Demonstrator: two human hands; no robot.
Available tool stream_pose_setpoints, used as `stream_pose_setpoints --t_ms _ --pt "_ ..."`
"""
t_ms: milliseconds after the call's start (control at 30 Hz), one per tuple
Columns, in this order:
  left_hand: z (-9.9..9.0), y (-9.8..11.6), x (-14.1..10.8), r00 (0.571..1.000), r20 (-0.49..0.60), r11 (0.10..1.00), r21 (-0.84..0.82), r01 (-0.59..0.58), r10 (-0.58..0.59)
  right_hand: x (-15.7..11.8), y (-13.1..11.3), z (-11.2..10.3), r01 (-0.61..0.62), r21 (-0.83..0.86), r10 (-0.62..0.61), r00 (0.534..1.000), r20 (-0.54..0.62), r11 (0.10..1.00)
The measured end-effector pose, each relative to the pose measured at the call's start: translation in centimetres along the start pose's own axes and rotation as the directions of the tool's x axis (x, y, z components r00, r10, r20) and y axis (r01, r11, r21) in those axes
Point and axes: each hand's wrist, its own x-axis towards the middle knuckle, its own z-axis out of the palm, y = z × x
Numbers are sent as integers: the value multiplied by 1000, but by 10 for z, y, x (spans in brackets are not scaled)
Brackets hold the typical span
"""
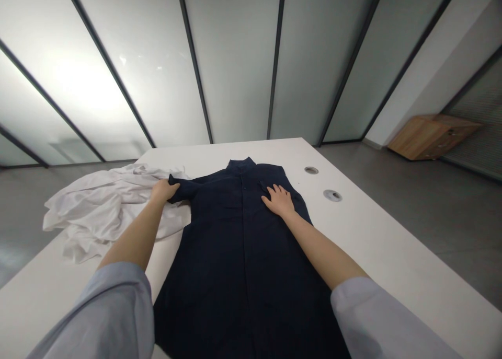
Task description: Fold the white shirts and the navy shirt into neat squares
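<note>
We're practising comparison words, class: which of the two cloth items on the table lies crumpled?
The white cloth on the left: it is heaped in loose folds, whereas the navy shirt is spread mostly flat.

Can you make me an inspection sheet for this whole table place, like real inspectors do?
Surface: white table, with two round inserts on the right.
Job's things: dark shirt, spread front up, collar at the far end; its lower end runs out of view.
Clutter: white cloth, crumpled, reaching past the table's left edge.
Hands: left hand grips the sleeve; right hand lies spread on the shirt's chest.
Cables: nothing seen.
Surroundings: frosted panels, grey floor, wooden cabinet at right.
</note>
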Motion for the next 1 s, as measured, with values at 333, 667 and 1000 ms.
stream_pose_setpoints --t_ms 333,667,1000 --pt "-11 38 -20 988 -58 962 -224 -156 146 1 1 2 -2 10 2 1000 -3 1000" --pt "8 90 -53 916 86 852 -408 -327 392 1 1 2 -2 6 2 1000 6 1000" --pt "26 68 -44 1000 -17 523 -852 -28 25 0 1 1 1 3 -1 1000 15 1000"
